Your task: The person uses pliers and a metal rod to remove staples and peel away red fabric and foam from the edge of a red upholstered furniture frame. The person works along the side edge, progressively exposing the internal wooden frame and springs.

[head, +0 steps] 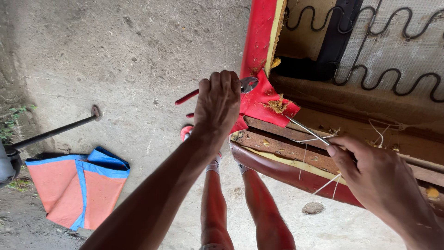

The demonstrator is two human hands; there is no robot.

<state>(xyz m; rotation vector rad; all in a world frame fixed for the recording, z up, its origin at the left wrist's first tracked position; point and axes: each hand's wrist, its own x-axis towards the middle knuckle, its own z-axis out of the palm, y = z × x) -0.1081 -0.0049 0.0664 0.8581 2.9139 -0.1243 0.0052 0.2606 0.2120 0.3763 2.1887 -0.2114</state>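
Centre: your left hand (217, 104) clenched on red-handled pliers (247, 84) biting red cover flap (266, 103) | lower right: your right hand (370, 173) grasping thin metal rod (307, 130) | sofa frame (286, 148) open, springs (393, 76) inside.

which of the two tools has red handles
The pliers in the left hand, gripping the red flap; red handles poke out to the left. The right hand holds a thin bare metal rod.

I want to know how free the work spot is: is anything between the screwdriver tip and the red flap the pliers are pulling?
Nothing visible. The right hand holds the screwdriver, its tip already under the torn red flap at the wooden rail. The left hand grips the pliers, whose head meets the flap's top edge.
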